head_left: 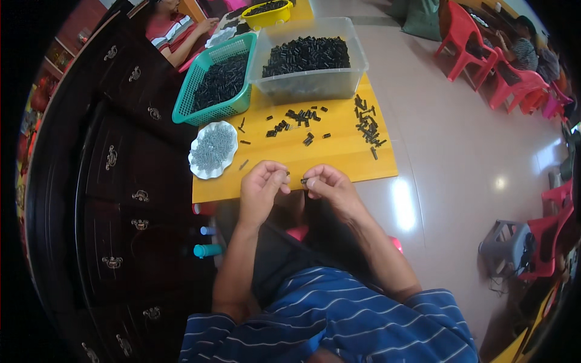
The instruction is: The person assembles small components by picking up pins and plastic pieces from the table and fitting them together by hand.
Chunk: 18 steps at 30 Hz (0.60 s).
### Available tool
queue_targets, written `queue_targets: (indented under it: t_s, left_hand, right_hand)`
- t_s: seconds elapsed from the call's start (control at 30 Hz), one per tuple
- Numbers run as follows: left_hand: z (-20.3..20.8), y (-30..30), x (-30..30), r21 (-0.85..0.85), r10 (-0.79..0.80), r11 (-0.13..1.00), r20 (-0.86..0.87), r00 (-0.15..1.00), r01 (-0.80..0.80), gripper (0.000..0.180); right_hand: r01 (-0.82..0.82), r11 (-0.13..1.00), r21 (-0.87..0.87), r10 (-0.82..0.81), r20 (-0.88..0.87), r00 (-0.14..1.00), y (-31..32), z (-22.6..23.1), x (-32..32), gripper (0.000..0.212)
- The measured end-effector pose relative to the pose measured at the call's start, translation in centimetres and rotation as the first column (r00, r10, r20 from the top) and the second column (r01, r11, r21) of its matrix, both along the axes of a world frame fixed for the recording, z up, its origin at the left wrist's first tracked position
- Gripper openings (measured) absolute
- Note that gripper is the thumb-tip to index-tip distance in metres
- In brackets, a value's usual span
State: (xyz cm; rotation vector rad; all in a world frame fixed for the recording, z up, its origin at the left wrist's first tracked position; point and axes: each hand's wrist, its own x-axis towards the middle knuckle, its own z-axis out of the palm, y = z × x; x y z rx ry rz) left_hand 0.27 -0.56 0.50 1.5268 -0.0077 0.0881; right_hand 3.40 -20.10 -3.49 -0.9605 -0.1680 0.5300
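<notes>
Over the near edge of the yellow table (284,156), my two hands face each other, a little apart. My left hand (261,189) pinches something tiny at its fingertips, too small to make out. Between thumb and fingers of my right hand (334,189) sits a small black tubular piece (304,180). Beyond the hands lies a loose scatter of short black pieces (302,116). Slimmer black pieces (367,126) form a pile along the right edge. Left of my hands, a white scalloped plate (194,160) carries a heap of small silvery metal pins (213,147).
Behind the scatter stand a green basket (212,114) and a clear plastic bin (311,86), both holding black pieces. Farther back is a yellow basin (266,19), with another person (181,39) at left. Dark drawers (133,163) flank the table's left; red chairs (463,45) stand right.
</notes>
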Motion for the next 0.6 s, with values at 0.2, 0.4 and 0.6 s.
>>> queue_targets:
  t_s: [0.2,0.4,0.6]
  left_hand:
    - [0.25,-0.10,-0.29,-0.012,-0.068,0.998,-0.092,0.993,0.067,0.013]
    - [0.44,-0.58,-0.35,0.056,-0.132,0.989,-0.082,0.988,0.136,0.013]
    - [0.67,-0.92,-0.41,0.069,-0.122,0.989,-0.113,0.986,0.130,0.012]
  right_hand:
    - [-0.028,1.000,-0.012,0.029,0.047,0.998,0.23,0.07,-0.10,0.016]
    - [-0.036,0.999,-0.021,0.038,0.056,0.998,0.29,-0.11,-0.13,0.016]
    - [-0.021,1.000,-0.019,0.022,0.081,0.996,0.45,-0.31,-0.35,0.015]
